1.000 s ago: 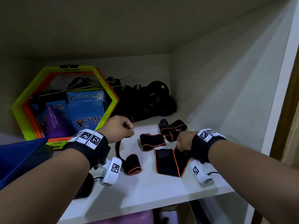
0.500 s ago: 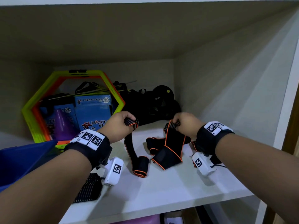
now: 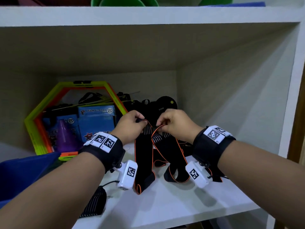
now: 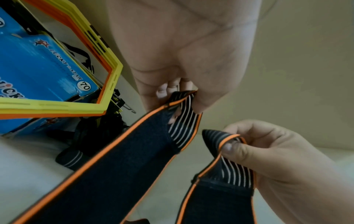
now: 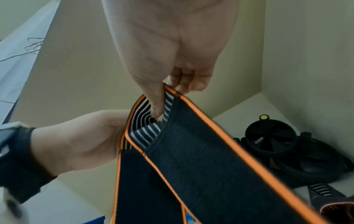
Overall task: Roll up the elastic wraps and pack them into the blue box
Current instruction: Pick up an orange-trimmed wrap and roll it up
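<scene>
Two black elastic wraps with orange edging hang from my hands above the white shelf [image 3: 165, 204]. My left hand [image 3: 140, 121] pinches the striped end of the left wrap [image 3: 143, 162], whose lower end touches the shelf. My right hand [image 3: 160, 128] pinches the striped end of the right wrap [image 3: 170, 151], close beside the left one. The left wrist view shows my left hand [image 4: 184, 94] on its wrap [image 4: 122, 166] and my right hand [image 4: 235, 145] nearby. In the right wrist view my right hand [image 5: 162, 94] holds its wrap [image 5: 201, 151]. The blue box [image 3: 24, 172] sits at the lower left.
A striped black wrap [image 3: 95, 204] lies near the shelf's front edge. Yellow-orange hexagon rings [image 3: 41, 113], blue cartons [image 3: 97, 123] and a purple cone [image 3: 63, 134] stand at the back left. Black gear [image 3: 165, 104] fills the back corner. Another shelf board [image 3: 148, 15] runs overhead.
Both hands have risen and come close together, lifting the two wraps so they hang down. My view has tilted upward.
</scene>
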### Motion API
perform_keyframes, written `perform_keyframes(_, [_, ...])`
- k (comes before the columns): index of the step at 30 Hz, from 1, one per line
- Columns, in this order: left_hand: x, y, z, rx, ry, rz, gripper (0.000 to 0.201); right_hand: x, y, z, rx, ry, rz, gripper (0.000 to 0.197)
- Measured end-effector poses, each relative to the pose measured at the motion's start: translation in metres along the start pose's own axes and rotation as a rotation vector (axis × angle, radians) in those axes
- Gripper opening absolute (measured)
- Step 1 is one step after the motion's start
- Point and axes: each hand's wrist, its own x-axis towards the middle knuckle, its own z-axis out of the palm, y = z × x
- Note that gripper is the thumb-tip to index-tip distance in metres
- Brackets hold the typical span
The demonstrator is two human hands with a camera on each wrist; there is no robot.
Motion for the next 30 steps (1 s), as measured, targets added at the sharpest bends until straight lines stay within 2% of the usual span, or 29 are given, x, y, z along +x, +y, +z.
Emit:
perform_keyframes(4, [0.0,0.002,0.005,-0.129,-0.008,-0.037,0.007,0.001,-0.008,0.02,0.057,0.062,0.104,0.025])
perform_keyframes(9, [-0.005,0.009,0.002,-0.311,-0.056,-0.066,0.011,0.004,-0.014,0.031,0.098,0.259,0.21,0.03])
perform_keyframes(12, [-0.012,0.01,-0.002,-0.343,-0.076,-0.028,0.015,0.007,-0.017,0.029,0.116,0.313,0.225,0.024])
perform_keyframes(14, [-0.017,0.01,-0.004,-0.346,-0.091,0.012,0.024,0.009,-0.018,0.027,0.117,0.313,0.241,0.017])
perform_keyframes(16, [-0.021,0.008,-0.003,-0.338,-0.102,0.04,0.042,0.011,-0.02,0.027,0.126,0.323,0.265,0.011])
perform_keyframes(18, [-0.025,0.005,0.001,-0.323,-0.107,0.031,0.055,0.015,-0.022,0.025,0.141,0.371,0.272,0.011])
perform_keyframes(19, [-0.029,0.003,0.004,-0.327,-0.113,0.008,0.052,0.017,-0.023,0.024,0.148,0.396,0.274,0.014])
perform_keyframes(23, [-0.04,-0.003,0.017,-0.389,-0.064,-0.012,0.017,0.025,-0.026,0.02,0.164,0.431,0.322,0.02])
perform_keyframes(27, [-0.043,0.003,0.031,-0.443,-0.034,0.056,0.018,0.028,-0.024,0.028,0.167,0.367,0.361,0.022])
perform_keyframes(30, [-0.043,0.009,0.04,-0.419,-0.016,0.051,0.022,0.027,-0.023,0.033,0.209,0.337,0.402,0.022])
